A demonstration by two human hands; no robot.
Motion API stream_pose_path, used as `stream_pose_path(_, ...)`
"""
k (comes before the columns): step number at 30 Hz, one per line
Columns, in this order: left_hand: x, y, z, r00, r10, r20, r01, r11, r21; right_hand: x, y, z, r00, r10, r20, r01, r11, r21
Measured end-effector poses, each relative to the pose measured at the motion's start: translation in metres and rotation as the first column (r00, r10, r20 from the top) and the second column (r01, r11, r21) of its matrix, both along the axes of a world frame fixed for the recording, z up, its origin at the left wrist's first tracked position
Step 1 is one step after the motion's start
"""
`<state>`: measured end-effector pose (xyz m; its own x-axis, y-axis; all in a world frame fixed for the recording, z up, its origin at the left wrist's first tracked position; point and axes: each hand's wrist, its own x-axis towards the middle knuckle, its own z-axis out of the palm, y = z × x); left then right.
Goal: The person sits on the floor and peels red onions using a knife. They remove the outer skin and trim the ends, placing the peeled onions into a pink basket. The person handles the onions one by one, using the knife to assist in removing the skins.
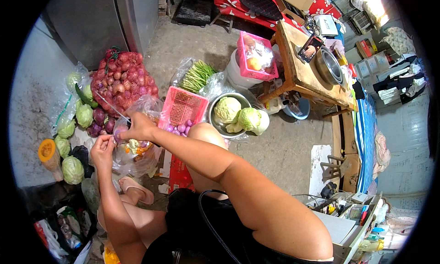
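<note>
My right hand [139, 126] grips a knife [111, 104], its thin blade pointing up and left, while its fingers also pinch a small peeled onion [120, 131]. Against the onion's left side, the fingertips of my left hand [102, 150] are pinched together; a bit of skin seems to be between them. Below both hands lies a clear plastic bag [129, 162] with vegetable scraps [139, 149] inside. Just right of the hands, a pink plastic basket [184, 106] stands with peeled purple onions [180, 128] at its near end.
A red mesh sack of onions [120, 82] leans near the refrigerator [89, 23]. Cabbages fill a steel bowl [230, 96]; green stalks [197, 76] lie behind it. Left are loose cabbages [73, 169], red onions [99, 116] and a cut pumpkin [48, 154]. A wooden table [292, 64] stands right.
</note>
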<state>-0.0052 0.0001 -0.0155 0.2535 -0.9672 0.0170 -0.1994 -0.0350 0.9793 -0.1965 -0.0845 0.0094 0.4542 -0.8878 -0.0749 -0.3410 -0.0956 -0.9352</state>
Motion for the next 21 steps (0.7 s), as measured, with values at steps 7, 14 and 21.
stream_pose_path(7,0.015,-0.005,-0.023,0.983,0.128,-0.132,-0.112,0.987,0.118,0.005,0.000,-0.006,0.990,0.050,0.135,-0.047,0.999,-0.026)
stream_pose_path(14,0.017,-0.006,-0.035,0.952,0.200,-0.233,-0.133,0.952,0.276,0.002,-0.004,-0.004,0.946,0.088,0.313,-0.117,0.990,0.077)
stream_pose_path(21,0.032,-0.003,-0.060,0.965,0.202,-0.164,-0.140,0.934,0.328,0.000,-0.005,0.004,0.953,0.061,0.298,-0.095,0.991,0.099)
